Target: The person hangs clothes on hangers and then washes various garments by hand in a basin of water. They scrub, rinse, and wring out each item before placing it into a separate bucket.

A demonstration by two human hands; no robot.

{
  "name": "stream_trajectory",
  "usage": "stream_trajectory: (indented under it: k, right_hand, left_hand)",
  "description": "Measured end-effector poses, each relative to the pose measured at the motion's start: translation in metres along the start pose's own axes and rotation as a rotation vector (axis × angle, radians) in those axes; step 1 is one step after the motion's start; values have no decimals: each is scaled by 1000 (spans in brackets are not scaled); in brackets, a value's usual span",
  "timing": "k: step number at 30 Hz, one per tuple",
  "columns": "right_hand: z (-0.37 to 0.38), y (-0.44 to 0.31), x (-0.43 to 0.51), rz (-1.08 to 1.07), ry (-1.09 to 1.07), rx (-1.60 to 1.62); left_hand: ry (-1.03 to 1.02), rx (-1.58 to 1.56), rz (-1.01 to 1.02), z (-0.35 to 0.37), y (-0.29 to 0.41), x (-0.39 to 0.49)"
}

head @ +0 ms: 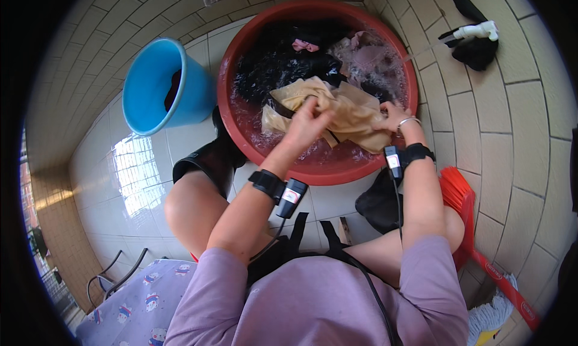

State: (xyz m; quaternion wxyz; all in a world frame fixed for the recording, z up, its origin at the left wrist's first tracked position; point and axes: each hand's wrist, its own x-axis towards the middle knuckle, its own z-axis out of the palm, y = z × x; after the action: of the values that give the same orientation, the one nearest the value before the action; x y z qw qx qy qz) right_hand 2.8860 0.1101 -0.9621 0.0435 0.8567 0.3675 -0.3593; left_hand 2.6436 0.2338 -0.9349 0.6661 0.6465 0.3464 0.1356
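Observation:
A beige garment (356, 111) lies wet at the near side of a round red plastic basin (316, 176). My left hand (310, 119) pinches a fold at its middle, fingers curled. On the garment's right end, by the basin's rim, my right hand (393, 118) grips the cloth. Dark clothes (280, 61) float in the water behind, with a pink bow-like piece (305, 45) on them. Pinkish clothes (368, 57) lie at the far right of the basin, where water runs in from a white tap (481, 30) on the wall.
A blue plastic bucket (198, 93) with a dark red item inside stands left of the basin. Black cloth (476, 52) hangs at the tap. A red broom (467, 210) and a mop head (492, 316) are at the right, along the tiled wall. A patterned purple cloth (140, 301) is at lower left.

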Motion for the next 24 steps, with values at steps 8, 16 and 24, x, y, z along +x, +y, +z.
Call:
stream_trajectory:
  k: [8,16,24]
  right_hand:
    - [101,-95,3,-188,4,81]
    - [172,-69,39,-68,21,907]
    - [40,-133,-55,-423,-103,1698]
  left_hand:
    - [-483,817,-148,21,-93,-40]
    - [339,467,-215,-35,-115,-14]
    - [11,-1067,-599,-30,-56,-2]
